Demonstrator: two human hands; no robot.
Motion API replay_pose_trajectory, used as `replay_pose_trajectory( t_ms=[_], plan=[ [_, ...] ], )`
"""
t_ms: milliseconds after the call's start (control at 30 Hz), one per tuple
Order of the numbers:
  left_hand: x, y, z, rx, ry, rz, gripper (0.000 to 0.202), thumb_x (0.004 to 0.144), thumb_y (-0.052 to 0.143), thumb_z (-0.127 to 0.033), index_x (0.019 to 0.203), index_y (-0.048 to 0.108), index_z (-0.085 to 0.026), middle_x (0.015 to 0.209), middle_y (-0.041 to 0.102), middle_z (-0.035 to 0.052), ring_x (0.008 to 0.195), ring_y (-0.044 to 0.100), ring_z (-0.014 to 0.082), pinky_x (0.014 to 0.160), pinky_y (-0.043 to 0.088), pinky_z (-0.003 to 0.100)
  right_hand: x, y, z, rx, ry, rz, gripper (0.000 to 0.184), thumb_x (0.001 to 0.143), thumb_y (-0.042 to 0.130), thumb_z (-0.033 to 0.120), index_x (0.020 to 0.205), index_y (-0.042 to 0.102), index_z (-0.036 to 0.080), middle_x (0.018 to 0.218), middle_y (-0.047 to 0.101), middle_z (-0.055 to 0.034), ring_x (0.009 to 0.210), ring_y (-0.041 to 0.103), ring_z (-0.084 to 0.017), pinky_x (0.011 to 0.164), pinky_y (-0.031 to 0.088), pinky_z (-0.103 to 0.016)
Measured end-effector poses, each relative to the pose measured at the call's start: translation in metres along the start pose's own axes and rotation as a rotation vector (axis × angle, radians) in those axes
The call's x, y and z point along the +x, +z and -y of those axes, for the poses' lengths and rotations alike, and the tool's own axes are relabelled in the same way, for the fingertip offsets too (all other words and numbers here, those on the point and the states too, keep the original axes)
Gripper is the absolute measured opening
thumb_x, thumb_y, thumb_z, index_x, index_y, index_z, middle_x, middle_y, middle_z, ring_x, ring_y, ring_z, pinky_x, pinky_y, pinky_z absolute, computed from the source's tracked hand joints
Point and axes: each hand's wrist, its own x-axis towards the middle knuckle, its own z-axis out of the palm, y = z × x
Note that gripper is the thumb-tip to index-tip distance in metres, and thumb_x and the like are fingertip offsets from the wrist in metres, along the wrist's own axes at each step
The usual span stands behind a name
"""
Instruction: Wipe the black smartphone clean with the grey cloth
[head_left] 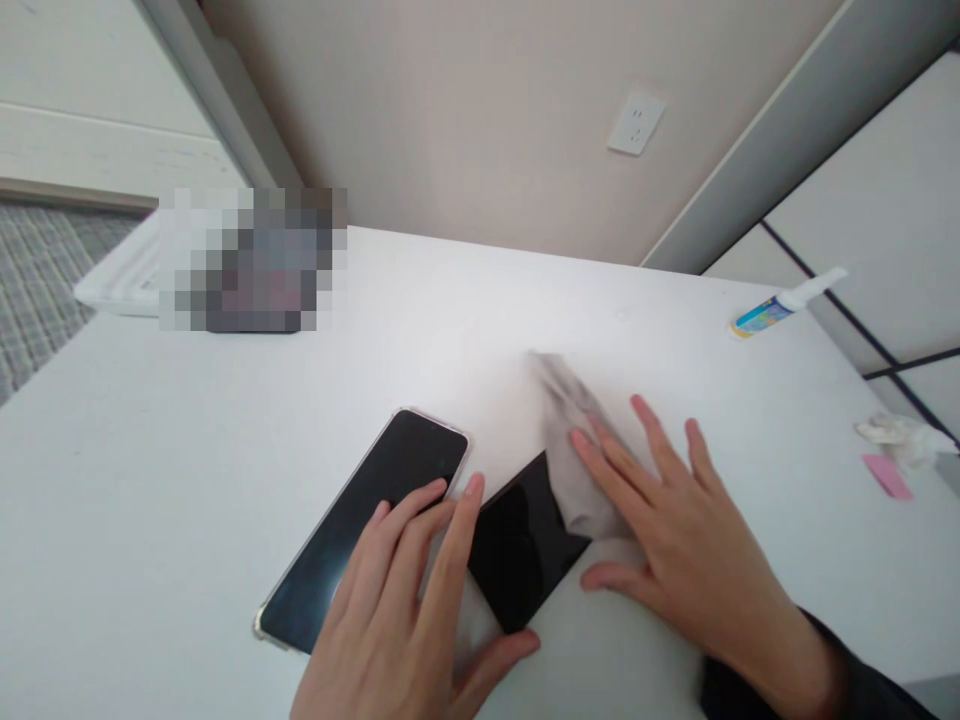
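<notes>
A smaller dark phone (525, 540) with a glossy black face lies tilted on the white table, its far right part covered by a grey cloth (577, 460). My left hand (401, 590) grips this phone at its edges, index finger along the left side and thumb at the near corner. The fingers of my right hand (675, 530) press the cloth onto the phone; ring and little fingers spread off to the side. The cloth's far end is blurred. Partly under my left fingers, a larger phone (360, 520) in a clear case rests screen up.
The white table (150, 480) meets a wall with a socket (636, 123). A pixelated dark object (262, 275) and a white packet (124, 275) are at the back left. Toward the right stand a nozzled bottle (772, 312), crumpled tissue (904, 440) and a pink slip (887, 476).
</notes>
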Motion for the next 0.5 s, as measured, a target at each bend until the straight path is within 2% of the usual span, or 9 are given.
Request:
replay_pose_trajectory(
  t_ms=[33,67,167,200,233,300,367,467,500],
  plan=[
    [0.000,0.000,0.000,0.000,-0.004,-0.006,0.083,0.103,0.044,-0.069,0.151,0.045,-0.001,0.137,0.065,0.0174,0.133,0.051,0.0344,0.111,0.037,0.047,-0.001,0.000,-0.002,-0.002,0.024,-0.008,0.106,0.094,0.036,0.088,0.162,0.039,0.006,0.166,0.045,-0.0138,0.162,0.007,-0.046,0.128,0.003,-0.067],
    [0.001,0.000,0.000,0.003,0.000,-0.004,0.081,0.104,0.043,-0.067,0.151,0.046,-0.001,0.137,0.065,0.0173,0.133,0.051,0.0338,0.112,0.037,0.047,-0.002,0.000,-0.001,0.002,-0.024,-0.029,0.100,0.096,0.042,0.084,0.161,0.041,0.007,0.166,0.045,-0.0128,0.162,0.004,-0.046,0.128,0.002,-0.066],
    [0.002,0.000,0.000,0.012,0.031,0.001,0.070,0.108,0.037,-0.059,0.147,0.049,-0.002,0.136,0.066,0.0176,0.131,0.053,0.0328,0.111,0.037,0.047,-0.005,0.001,0.001,0.042,-0.316,-0.059,0.071,0.105,0.052,0.061,0.163,0.041,0.022,0.172,0.035,0.0011,0.164,0.001,-0.036,0.131,-0.005,-0.055],
    [0.002,0.000,0.000,0.014,0.032,-0.001,0.071,0.108,0.037,-0.059,0.148,0.048,-0.002,0.136,0.066,0.0176,0.131,0.054,0.0332,0.111,0.038,0.048,-0.006,0.001,0.000,0.050,-0.336,-0.047,0.069,0.106,0.050,0.060,0.164,0.039,0.025,0.173,0.032,0.0035,0.165,0.002,-0.034,0.132,-0.006,-0.053],
    [0.002,0.000,0.000,0.014,0.023,-0.003,0.073,0.107,0.040,-0.061,0.150,0.046,-0.002,0.136,0.066,0.0176,0.131,0.054,0.0337,0.110,0.040,0.049,-0.006,0.002,-0.003,0.048,-0.286,-0.033,0.072,0.106,0.047,0.064,0.165,0.037,0.024,0.173,0.032,0.0023,0.165,0.003,-0.034,0.131,-0.004,-0.054],
    [0.002,0.000,-0.001,0.011,-0.002,-0.011,0.082,0.103,0.045,-0.067,0.154,0.042,-0.002,0.137,0.066,0.0175,0.131,0.055,0.0348,0.109,0.043,0.049,-0.005,0.003,-0.009,0.035,-0.092,-0.003,0.095,0.099,0.039,0.081,0.165,0.035,0.013,0.171,0.037,-0.0076,0.163,0.005,-0.041,0.129,0.002,-0.062],
    [0.001,0.000,-0.002,0.013,-0.010,-0.008,0.085,0.102,0.046,-0.069,0.156,0.041,-0.003,0.137,0.067,0.0172,0.131,0.056,0.0349,0.108,0.045,0.049,-0.003,0.003,-0.010,0.032,-0.054,-0.015,0.103,0.095,0.040,0.086,0.164,0.035,0.009,0.169,0.040,-0.0111,0.162,0.007,-0.046,0.127,0.007,-0.066],
    [-0.002,0.000,-0.002,0.015,0.001,0.010,0.068,0.108,0.040,-0.053,0.156,0.041,-0.005,0.140,0.065,0.0166,0.134,0.055,0.0325,0.111,0.044,0.048,0.003,0.001,-0.001,0.076,-0.314,-0.033,0.078,0.103,0.047,0.069,0.165,0.037,0.022,0.172,0.035,0.0014,0.162,0.015,-0.035,0.129,0.016,-0.051],
    [-0.003,0.000,-0.002,0.015,0.001,0.010,0.065,0.108,0.039,-0.049,0.156,0.041,-0.005,0.141,0.065,0.0165,0.135,0.055,0.0321,0.112,0.044,0.048,0.005,0.000,0.001,0.090,-0.353,-0.032,0.074,0.105,0.047,0.066,0.165,0.036,0.024,0.173,0.033,0.0038,0.162,0.017,-0.031,0.129,0.020,-0.048]
  ],
)
